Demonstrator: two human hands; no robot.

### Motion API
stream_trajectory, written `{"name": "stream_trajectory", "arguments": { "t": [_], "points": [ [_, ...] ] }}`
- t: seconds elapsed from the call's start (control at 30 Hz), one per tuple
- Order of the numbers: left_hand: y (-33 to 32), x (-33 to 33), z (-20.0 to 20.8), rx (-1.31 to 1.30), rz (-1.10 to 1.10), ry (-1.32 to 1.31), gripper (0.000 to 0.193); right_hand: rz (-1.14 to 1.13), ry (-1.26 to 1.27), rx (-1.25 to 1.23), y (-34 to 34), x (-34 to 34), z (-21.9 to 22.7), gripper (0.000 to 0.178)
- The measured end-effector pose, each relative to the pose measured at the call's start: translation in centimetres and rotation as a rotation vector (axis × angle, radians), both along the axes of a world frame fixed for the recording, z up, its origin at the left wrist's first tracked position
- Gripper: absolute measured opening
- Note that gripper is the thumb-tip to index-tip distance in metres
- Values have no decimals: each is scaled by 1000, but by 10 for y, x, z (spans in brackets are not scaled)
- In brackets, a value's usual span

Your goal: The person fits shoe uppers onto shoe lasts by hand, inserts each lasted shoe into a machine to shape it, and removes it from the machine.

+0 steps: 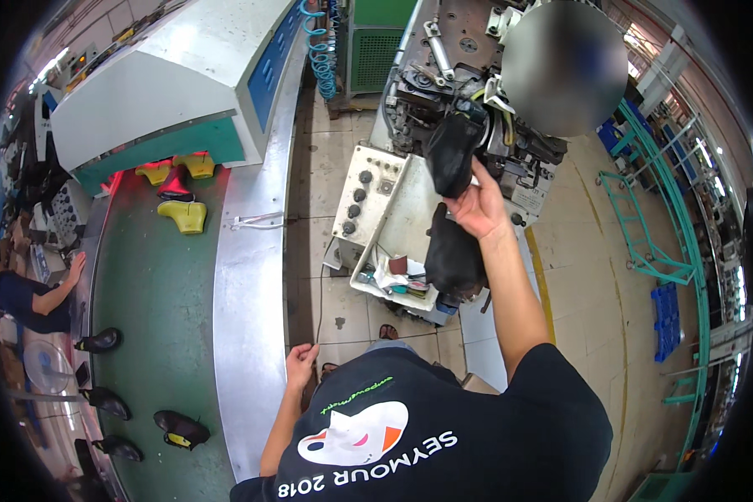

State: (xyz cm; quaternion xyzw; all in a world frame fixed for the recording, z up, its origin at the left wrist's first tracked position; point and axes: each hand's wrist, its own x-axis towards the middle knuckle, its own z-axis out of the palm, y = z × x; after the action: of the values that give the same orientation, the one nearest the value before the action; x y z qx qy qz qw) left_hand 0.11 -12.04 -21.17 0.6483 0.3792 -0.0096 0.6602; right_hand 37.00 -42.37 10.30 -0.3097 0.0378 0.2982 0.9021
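Note:
My right hand (pixel 479 205) is raised to a black shoe upper (pixel 458 152) at the front of the lasting machine (pixel 456 46). Its thumb and fingers grip the upper's near lower end. The far end of the upper sits against the machine's clamps. Just below it is another black rounded piece (pixel 454 255), whose kind I cannot make out. Low beside my body, my left hand (pixel 301 365) has its fingers drawn together. A thin dark cord runs up from its fingertips, but whether it is held or lies behind them is unclear.
A white tray (pixel 404 217) with tools and a control panel (pixel 361 191) adjoin the machine. On the left, a green conveyor (pixel 159 309) carries yellow boots (pixel 182 217) and black shoes (pixel 181 427) past a white oven (pixel 167 75). A co-worker (pixel 38 293) sits beyond. Green racks (pixel 644 243) stand right.

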Motion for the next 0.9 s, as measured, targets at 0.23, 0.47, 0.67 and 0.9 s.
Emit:
{"name": "stream_trajectory", "arguments": {
  "t": [0.23, 0.47, 0.67, 0.9],
  "points": [
    [8, 32, 104, -83, 115, -237, 39, 252, 186, 18, 111, -87, -30, 44],
    [41, 45, 226, 225, 67, -426, 58, 550, 300, -105, 211, -142, -90, 45],
    [89, 70, 232, 342, 205, -149, 85, 807, 352, -385, 293, -184, -149, 52],
    [118, 38, 184, 455, 473, -20, 54, 1443, -128, -843, 327, -181, -134, 66]
  ]
}}
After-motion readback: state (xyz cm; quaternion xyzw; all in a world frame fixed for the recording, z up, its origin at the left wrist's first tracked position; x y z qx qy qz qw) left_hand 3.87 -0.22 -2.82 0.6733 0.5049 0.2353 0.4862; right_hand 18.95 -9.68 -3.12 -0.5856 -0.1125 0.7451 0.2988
